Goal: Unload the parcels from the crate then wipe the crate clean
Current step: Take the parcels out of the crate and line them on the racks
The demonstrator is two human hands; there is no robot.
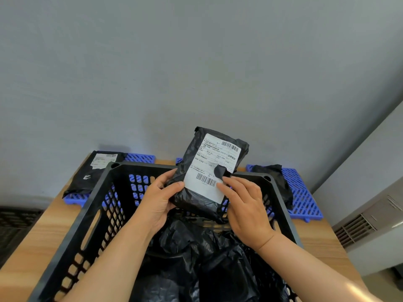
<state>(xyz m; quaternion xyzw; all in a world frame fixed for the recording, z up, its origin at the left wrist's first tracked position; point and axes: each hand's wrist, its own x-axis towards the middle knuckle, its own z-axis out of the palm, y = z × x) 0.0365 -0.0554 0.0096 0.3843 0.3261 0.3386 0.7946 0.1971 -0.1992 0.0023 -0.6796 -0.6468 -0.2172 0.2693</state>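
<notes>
Light wood-grain worktop (32,236) runs under and out to both sides of the hands. Black slotted crate (91,205) sits directly on it, walls all round the left hand (159,203) and right hand (246,212), far wall just past the fingertips. Blue grid mats lie flat along the worktop's far edge, beyond both hands: left mat (139,158) up-left of the left hand, right mat (301,192) out past the right hand, a blue sliver (179,160) between them. Blue shows through the crate's far-wall holes.

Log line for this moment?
left hand, right hand: holding labelled black parcel over crate | parcels left inside | wipe: not done
</notes>
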